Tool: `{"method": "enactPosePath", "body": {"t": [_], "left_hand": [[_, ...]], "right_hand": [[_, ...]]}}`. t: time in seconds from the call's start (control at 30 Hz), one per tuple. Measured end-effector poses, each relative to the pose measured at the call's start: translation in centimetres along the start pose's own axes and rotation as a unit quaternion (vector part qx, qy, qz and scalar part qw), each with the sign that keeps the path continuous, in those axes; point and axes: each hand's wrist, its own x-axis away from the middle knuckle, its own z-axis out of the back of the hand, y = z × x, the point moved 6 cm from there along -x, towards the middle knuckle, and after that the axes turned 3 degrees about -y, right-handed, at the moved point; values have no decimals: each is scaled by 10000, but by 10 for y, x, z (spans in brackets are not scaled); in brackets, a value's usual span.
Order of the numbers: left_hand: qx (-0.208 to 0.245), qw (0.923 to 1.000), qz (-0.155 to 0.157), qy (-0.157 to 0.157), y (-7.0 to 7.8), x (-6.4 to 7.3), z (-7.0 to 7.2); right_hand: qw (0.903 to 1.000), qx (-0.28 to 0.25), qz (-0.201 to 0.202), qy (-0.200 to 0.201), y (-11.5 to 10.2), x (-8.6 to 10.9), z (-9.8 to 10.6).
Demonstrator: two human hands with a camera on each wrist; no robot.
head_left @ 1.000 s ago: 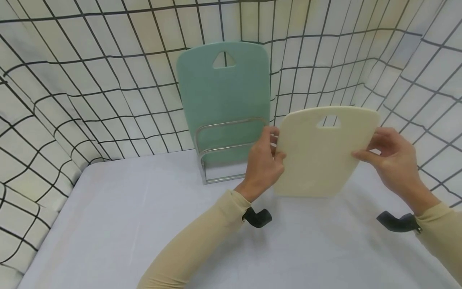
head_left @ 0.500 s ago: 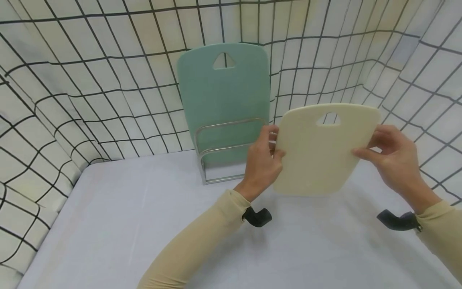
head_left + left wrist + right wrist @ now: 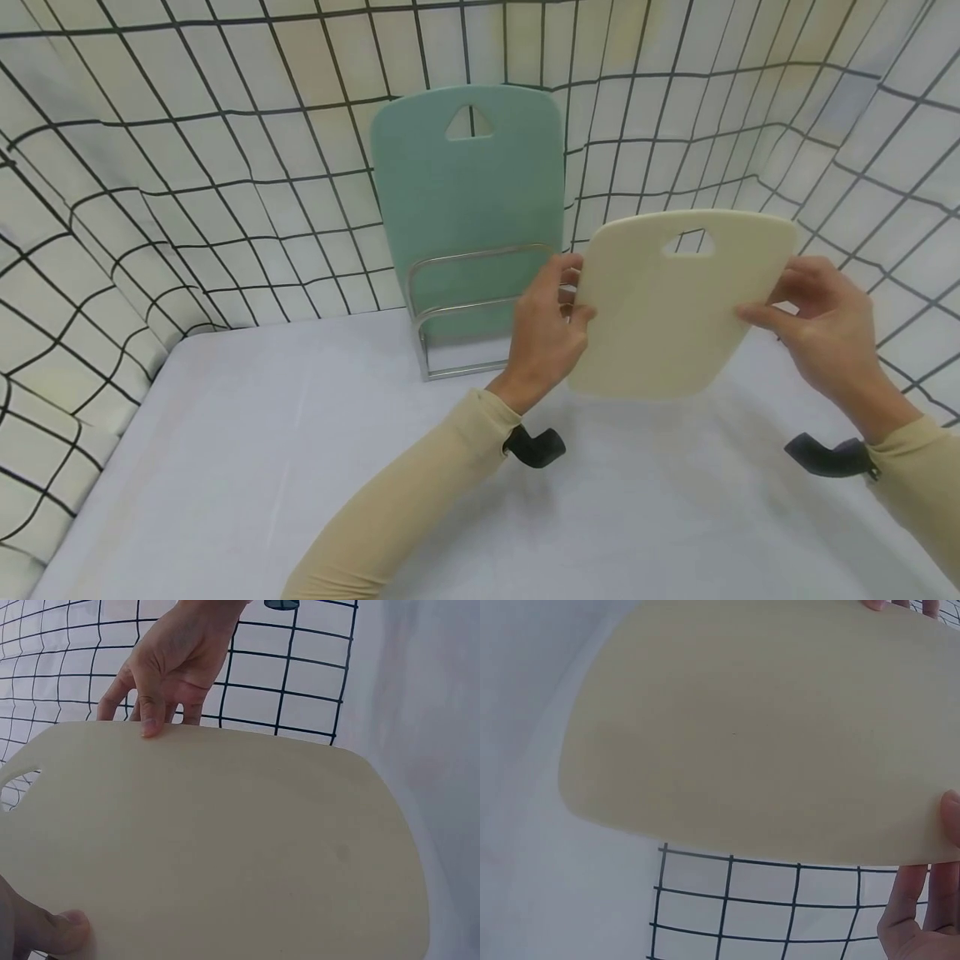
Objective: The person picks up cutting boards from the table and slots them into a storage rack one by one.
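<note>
A cream cutting board (image 3: 667, 325) with a rounded triangular handle hole at its top is held up between both hands, tilted back. My left hand (image 3: 546, 325) pinches its left edge, thumb on the near face and fingers behind. On the opposite edge my right hand (image 3: 825, 325) pinches it the same way; the right wrist view shows that thumb on the face and fingers (image 3: 911, 889) behind. To the left, a green cutting board (image 3: 468, 192) stands upright in a metal wire rack (image 3: 480, 260). My left hand covers the rack's right part.
A white-covered table (image 3: 225, 433) lies under everything. White cloth with a black grid (image 3: 247, 167) rises at the back and both sides. Each wrist carries a black camera mount (image 3: 534, 447).
Both hands have raised the cream cutting board slightly, and its lower edge sits higher in view. The green cutting board and rack stay in place.
</note>
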Motion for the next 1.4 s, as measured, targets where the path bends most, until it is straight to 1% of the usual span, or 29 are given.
{"method": "enactPosePath", "body": {"t": [0.33, 0.5, 0.8, 1.0, 1.13, 1.4], "left_hand": [[118, 9999, 61, 36, 0, -3, -1], [119, 9999, 42, 74, -1, -5, -2], [106, 9999, -23, 89, -1, -9, -5], [255, 9996, 109, 90, -4, -11, -6], [305, 9994, 161, 92, -5, -11, -7], [200, 9997, 71, 103, -4, -15, -7]], "right_hand": [[10000, -72, 38, 11, -2, -3, 4], [10000, -50, -3, -2, -1, -5, 3], [9998, -146, 83, 85, 0, -8, 5], [9998, -154, -73, 123, 1, -10, 6], [9996, -229, 31, 135, -1, -11, 6], [9994, -266, 60, 215, -1, -14, 7]]}}
